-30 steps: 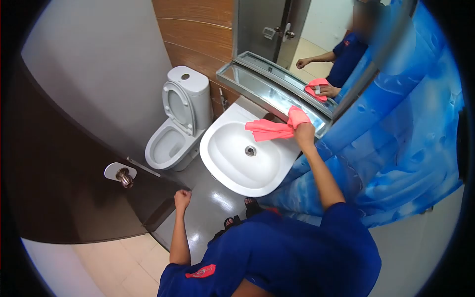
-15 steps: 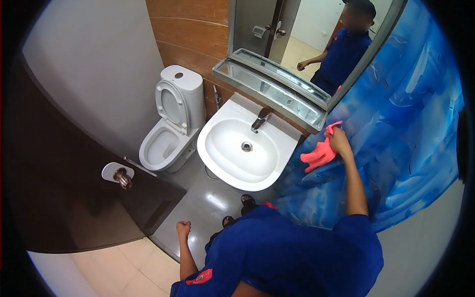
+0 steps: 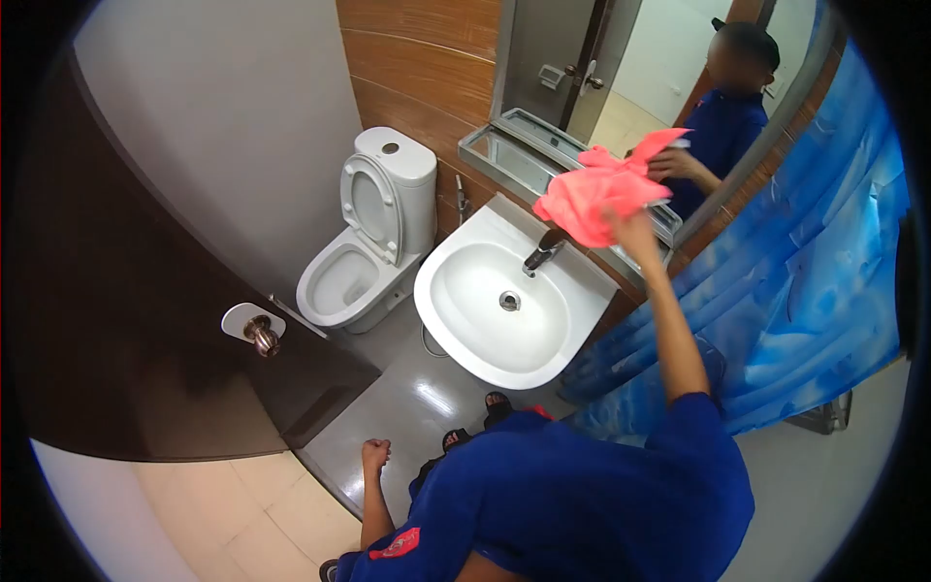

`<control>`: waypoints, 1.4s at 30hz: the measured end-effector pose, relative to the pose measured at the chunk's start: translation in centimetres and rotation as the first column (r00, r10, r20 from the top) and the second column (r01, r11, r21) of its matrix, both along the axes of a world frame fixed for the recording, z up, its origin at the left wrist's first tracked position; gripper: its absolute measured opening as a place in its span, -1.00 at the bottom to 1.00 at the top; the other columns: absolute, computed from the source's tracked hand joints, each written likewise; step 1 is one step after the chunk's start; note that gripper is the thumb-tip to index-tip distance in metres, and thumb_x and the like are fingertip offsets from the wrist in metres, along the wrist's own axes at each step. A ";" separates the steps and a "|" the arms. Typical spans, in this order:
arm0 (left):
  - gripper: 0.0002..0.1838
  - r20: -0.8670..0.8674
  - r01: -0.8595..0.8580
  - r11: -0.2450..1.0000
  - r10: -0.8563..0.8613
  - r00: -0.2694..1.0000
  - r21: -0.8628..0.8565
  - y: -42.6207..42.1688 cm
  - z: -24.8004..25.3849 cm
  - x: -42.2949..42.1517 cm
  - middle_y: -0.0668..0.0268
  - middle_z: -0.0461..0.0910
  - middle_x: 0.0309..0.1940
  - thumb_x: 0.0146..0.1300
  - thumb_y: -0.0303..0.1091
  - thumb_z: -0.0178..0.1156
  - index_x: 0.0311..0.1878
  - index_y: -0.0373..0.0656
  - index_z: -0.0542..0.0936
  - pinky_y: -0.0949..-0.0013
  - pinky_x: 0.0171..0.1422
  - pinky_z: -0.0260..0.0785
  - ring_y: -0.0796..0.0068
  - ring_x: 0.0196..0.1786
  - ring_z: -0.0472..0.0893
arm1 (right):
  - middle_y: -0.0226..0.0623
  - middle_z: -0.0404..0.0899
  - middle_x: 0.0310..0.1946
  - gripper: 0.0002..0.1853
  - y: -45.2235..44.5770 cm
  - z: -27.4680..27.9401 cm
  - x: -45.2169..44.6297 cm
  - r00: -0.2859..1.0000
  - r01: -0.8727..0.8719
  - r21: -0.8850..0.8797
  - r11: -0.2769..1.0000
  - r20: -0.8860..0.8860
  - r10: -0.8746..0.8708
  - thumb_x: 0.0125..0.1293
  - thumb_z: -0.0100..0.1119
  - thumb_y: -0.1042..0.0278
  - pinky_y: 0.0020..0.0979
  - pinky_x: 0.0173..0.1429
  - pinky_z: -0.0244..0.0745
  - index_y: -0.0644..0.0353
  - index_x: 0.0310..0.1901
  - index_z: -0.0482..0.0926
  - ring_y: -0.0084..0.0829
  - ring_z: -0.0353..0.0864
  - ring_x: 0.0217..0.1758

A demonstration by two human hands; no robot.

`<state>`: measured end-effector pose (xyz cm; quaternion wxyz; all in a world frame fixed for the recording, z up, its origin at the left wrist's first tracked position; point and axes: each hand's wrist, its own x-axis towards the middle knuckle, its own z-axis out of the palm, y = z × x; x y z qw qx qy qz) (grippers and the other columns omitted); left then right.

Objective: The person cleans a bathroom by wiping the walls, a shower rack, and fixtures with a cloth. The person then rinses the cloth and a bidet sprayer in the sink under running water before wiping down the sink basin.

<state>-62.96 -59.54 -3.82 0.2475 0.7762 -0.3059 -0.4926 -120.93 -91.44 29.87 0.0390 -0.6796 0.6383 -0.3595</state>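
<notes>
With fingers of the right hand [image 3: 632, 234] clenched (slightly blurred), holds up before the mirror [image 3: 669, 97], above the sink [image 3: 480, 335] and overlapping the shelf [image 3: 504, 157], the pink cloth [image 3: 590, 202], gripped near one side, seemingly to leave the bulk loose. Beside the body [image 3: 582, 485], holds the left hand [image 3: 375, 453] curled, perhaps for balance, with nothing visible inside.

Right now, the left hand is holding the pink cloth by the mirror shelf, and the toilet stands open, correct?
Wrong hand: the head view shows the right hand holding the pink cloth by the mirror shelf. The toilet does stand open.
</notes>
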 end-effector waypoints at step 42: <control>-0.87 -0.158 0.068 0.982 -0.040 0.987 0.178 6.8 -2.8 -1.1 0.22 0.52 -0.65 -0.05 -0.58 0.17 -0.47 -0.23 0.40 0.45 -0.67 0.36 0.46 -0.68 0.51 | 0.19 0.38 0.06 -0.59 7.4 -19.0 3.6 0.926 0.370 0.175 0.912 0.015 -0.378 0.14 0.00 0.48 -0.11 0.20 0.27 0.29 0.07 0.37 0.03 0.34 0.19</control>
